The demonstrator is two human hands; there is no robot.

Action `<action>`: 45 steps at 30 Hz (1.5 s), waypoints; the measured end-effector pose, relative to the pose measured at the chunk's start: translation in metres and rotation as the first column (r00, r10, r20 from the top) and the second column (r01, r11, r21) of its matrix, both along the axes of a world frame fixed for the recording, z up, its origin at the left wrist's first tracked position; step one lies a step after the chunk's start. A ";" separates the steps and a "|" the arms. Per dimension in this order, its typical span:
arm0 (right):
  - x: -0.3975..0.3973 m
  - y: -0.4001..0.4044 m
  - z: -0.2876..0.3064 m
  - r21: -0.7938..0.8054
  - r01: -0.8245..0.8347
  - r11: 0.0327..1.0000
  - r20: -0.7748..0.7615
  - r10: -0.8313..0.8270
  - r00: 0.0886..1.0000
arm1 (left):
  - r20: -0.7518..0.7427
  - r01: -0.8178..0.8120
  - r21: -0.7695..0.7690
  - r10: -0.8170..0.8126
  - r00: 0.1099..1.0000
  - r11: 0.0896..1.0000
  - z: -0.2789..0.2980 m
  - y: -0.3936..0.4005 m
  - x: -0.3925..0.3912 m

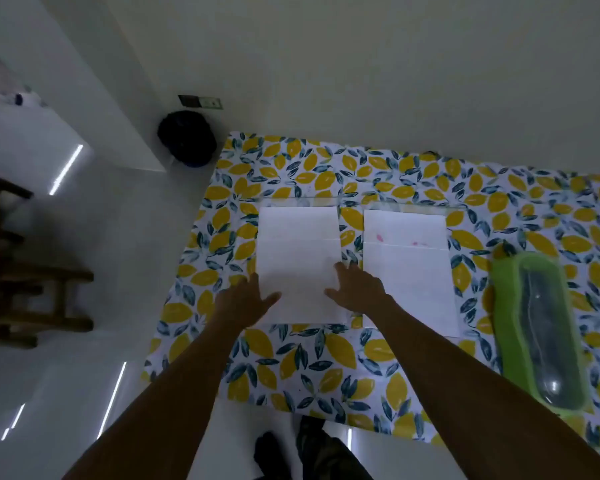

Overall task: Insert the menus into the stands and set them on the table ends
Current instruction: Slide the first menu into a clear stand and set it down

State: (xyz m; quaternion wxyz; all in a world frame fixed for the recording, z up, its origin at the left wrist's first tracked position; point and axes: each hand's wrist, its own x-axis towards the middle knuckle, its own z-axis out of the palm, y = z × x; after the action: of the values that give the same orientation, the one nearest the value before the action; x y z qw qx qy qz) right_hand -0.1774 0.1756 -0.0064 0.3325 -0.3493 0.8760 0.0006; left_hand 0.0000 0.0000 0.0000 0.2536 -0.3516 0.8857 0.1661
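Two white menu sheets lie flat side by side on a table with a lemon-print cloth [291, 368]. The left menu [298, 244] seems to lie in or on a clear stand whose edge shows faintly above it. The right menu [407, 268] has faint pink marks and a clear stand edge above it too. My left hand [245, 299] rests with fingers spread on the left menu's lower left edge. My right hand [355, 289] lies with fingers spread on that menu's lower right edge. Neither hand grips anything.
A green tray with a clear domed lid [537, 327] lies at the right of the menus. A dark bag [187, 138] sits on the floor past the table's left corner. Wooden furniture [25, 292] stands at the far left. My legs [312, 452] show below the table edge.
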 end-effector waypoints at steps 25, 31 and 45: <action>0.066 0.019 0.003 -0.290 0.691 0.662 0.216 -0.658 0.721 | -0.408 -0.161 0.341 0.301 0.862 0.926 -0.008 0.005 0.038; 0.075 0.050 0.026 -0.456 0.818 0.351 0.513 -0.648 0.564 | -0.629 -0.040 0.258 0.199 0.751 0.965 0.026 -0.022 0.067; 0.162 0.074 0.078 -0.554 0.824 0.121 0.663 -0.534 0.524 | -0.824 0.110 0.202 0.109 0.555 0.973 0.074 -0.032 0.137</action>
State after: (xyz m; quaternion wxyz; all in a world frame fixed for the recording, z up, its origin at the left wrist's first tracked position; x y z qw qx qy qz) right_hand -0.0154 0.2493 0.0711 0.2119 -0.0080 0.7535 -0.6224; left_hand 0.1371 -0.0318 0.0741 -0.1551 -0.1994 0.8748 0.4135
